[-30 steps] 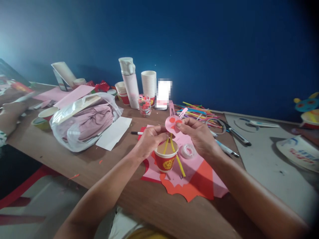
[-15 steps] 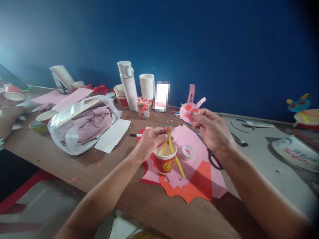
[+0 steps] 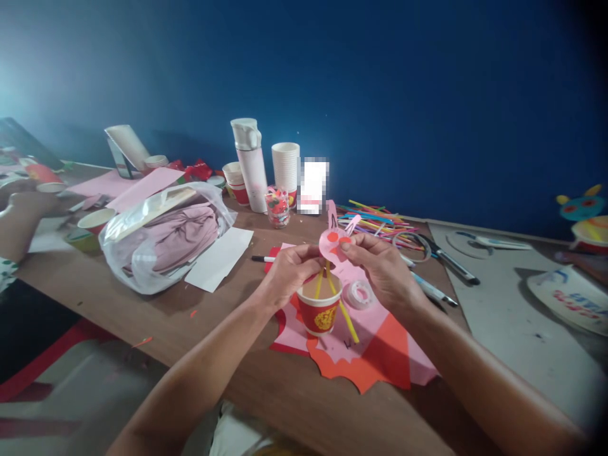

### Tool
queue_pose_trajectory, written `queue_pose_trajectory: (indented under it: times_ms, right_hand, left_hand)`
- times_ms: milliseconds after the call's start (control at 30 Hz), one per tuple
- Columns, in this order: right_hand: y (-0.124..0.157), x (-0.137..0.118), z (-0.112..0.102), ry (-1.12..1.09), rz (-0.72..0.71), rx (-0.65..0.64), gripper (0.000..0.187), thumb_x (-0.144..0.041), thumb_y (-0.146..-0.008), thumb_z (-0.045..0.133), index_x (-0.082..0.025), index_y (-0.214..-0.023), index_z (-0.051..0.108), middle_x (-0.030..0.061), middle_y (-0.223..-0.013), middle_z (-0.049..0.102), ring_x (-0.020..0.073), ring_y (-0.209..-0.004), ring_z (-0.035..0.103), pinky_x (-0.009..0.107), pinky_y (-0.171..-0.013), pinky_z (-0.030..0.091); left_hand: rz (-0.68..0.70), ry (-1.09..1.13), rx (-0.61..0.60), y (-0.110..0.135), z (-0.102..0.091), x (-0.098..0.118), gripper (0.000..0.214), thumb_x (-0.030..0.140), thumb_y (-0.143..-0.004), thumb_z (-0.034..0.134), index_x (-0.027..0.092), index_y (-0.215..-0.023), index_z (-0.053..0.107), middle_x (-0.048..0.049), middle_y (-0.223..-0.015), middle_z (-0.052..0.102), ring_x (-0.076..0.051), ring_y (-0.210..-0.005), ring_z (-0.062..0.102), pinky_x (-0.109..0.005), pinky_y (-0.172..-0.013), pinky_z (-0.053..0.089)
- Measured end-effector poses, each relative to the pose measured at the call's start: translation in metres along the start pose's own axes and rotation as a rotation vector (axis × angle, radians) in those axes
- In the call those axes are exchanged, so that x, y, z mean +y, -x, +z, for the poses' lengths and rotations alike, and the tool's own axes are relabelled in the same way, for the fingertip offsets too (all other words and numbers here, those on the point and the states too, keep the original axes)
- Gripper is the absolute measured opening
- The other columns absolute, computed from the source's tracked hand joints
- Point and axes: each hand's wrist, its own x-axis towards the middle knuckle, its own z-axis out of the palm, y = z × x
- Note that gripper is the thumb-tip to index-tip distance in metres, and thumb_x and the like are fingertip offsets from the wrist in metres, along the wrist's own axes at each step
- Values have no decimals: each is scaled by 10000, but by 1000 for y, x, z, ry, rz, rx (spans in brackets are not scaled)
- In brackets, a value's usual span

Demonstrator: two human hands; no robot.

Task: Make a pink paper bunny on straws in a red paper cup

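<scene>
My right hand pinches the edge of a pink paper bunny face with long ears and orange spots. My left hand is closed at the top of the yellow pipe cleaners, right behind the face's lower edge. These yellow strands rise from a red and white paper cup, and one hangs down outside it. The bunny face overlaps the strands' tops; whether it touches them I cannot tell. A roll of clear tape lies right of the cup on pink paper, near jagged orange paper.
Behind the hands stand a white bottle, stacked paper cups and a jar of scraps. Colourful pipe cleaners and a cutter knife lie right. A plastic bag is left, where another person's hand holds a cup.
My right hand has brought the bunny face left and down, over the tops of the yellow pipe cleaners. My left hand stays at them. The view has shifted slightly.
</scene>
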Motion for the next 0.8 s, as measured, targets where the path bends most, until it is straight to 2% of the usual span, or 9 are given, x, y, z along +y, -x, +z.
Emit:
queue_pose_trajectory:
  times_ms: [233,333,467,633,800]
  right_hand:
    - [-6,4,-6,-51,-3,116,206,-344,-695,692,-208,-641,547,-45,-621,525,92,-577,452,243,-570,353]
    - [-6,5,-5,-168,10,171,234,-407,-695,682,-221,-684,541,-30,-674,548,108,-618,495,241,-552,365]
    - [-3,9,-1,-294,30,159,242,-424,-692,686,-225,-707,549,-31,-681,551,108,-614,500,237,-520,351]
    - [4,15,6,-155,-9,146,252,-394,-705,690,-205,-622,545,-37,-657,537,97,-605,473,240,-560,366]
    - [9,15,10,-119,-28,125,204,-369,-706,682,-208,-642,572,-38,-680,574,99,-614,487,247,-622,397]
  left_hand:
    - [-50,96,52,1,2,-1,247,172,-642,724,132,-872,643,-30,-708,696,-112,-612,622,-243,-646,478]
    - [-34,88,63,0,2,-3,241,190,-642,731,135,-857,638,-33,-713,696,-114,-627,626,-243,-646,479]
    - [-29,65,92,0,2,-3,214,193,-646,731,142,-836,645,-10,-693,684,-81,-581,590,-215,-613,465]
    - [-17,26,102,0,3,-1,217,222,-634,747,140,-813,654,-4,-688,676,-64,-554,556,-196,-584,440]
    - [2,-7,96,0,3,-1,183,243,-646,742,136,-769,659,19,-609,636,-30,-443,445,-202,-556,417]
